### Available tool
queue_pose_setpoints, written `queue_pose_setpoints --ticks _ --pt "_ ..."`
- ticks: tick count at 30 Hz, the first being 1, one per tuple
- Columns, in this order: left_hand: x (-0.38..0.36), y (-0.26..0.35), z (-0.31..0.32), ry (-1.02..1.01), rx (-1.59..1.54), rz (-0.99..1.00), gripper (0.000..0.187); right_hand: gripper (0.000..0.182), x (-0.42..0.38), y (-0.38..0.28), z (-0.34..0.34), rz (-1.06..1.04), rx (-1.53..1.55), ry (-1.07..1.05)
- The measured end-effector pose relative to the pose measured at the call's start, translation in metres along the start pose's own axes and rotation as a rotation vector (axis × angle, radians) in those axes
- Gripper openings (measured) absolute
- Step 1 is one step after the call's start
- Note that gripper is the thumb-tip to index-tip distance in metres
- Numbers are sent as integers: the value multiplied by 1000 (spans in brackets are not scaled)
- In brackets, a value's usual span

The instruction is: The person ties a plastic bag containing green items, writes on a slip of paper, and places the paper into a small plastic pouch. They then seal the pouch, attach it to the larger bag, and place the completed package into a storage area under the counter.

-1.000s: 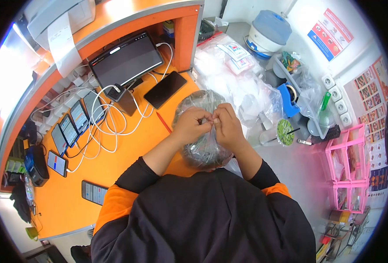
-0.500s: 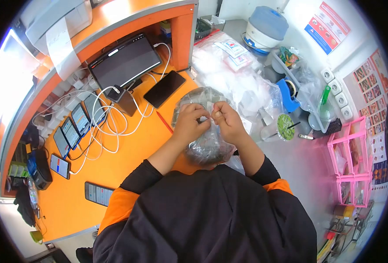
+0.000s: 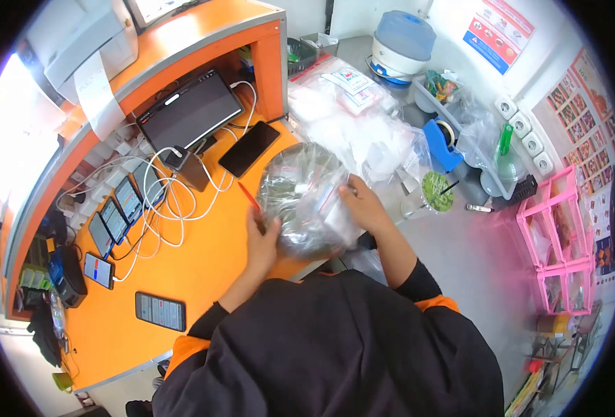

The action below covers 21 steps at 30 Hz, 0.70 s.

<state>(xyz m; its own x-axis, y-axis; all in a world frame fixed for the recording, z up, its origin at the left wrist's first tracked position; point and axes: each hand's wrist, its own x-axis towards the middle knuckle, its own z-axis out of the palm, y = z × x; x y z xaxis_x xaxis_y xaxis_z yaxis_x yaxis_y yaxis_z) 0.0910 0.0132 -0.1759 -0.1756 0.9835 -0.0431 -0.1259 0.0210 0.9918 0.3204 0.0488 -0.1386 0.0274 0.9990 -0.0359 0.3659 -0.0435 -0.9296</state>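
Observation:
A round bundle in a clear plastic bag (image 3: 297,184), with dark greenish contents showing through, sits on the orange counter in front of me. My left hand (image 3: 260,240) is at its lower left side, thumb and fingers apart, the thumb close against the plastic. On the other side my right hand (image 3: 364,207) pinches the bag's right edge, where a whitish packet-like piece with a red and blue strip shows. A thin red stick-like item (image 3: 248,194) lies just above my left fingers, beside the bag.
A black phone (image 3: 249,149) lies behind the bag, near a monitor (image 3: 193,111) and tangled white cables (image 3: 175,198). Several phones stand at left. Piled plastic bags (image 3: 353,128), a green-topped cup (image 3: 437,191), a blue tape dispenser (image 3: 443,146) and a pink rack (image 3: 558,240) are rightward.
My hands were together pinching the plastic at the bag's top. They have parted: the left moved down to the bag's left side, the right to its right edge. The view shifted slightly.

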Motion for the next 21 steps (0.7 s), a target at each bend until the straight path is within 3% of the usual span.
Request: queue_pose_setpoints --ticks 1,4,7,10,11,14,15,18,21 --pt "-5 2 0 -12 -42 -19 73 52 -1 0 5 19 53 -25" --pt "-17 11 -14 -65 -106 -95 76 50 -8 -49 -15 347 265 -251" --pt "-5 28 -37 -166 -5 -142 78 55 13 -44 -24 383 107 -255" --pt "-5 10 -49 -225 -64 -154 78 69 15 -21 7 94 37 -87" --pt "-10 19 -48 -207 4 -195 79 83 20 -16 14 94 28 -143" --pt "-18 1 -43 -268 -5 84 79 86 14 -26 29 239 14 -46" --pt "-16 -5 -44 -227 84 146 77 75 18 -20 37 230 102 28" --pt "-14 27 -44 -248 12 219 75 55 24 -22 31 448 305 -173" --pt "-35 66 -48 -258 -88 241 68 37 -6 -67 27 -28 506 -60"
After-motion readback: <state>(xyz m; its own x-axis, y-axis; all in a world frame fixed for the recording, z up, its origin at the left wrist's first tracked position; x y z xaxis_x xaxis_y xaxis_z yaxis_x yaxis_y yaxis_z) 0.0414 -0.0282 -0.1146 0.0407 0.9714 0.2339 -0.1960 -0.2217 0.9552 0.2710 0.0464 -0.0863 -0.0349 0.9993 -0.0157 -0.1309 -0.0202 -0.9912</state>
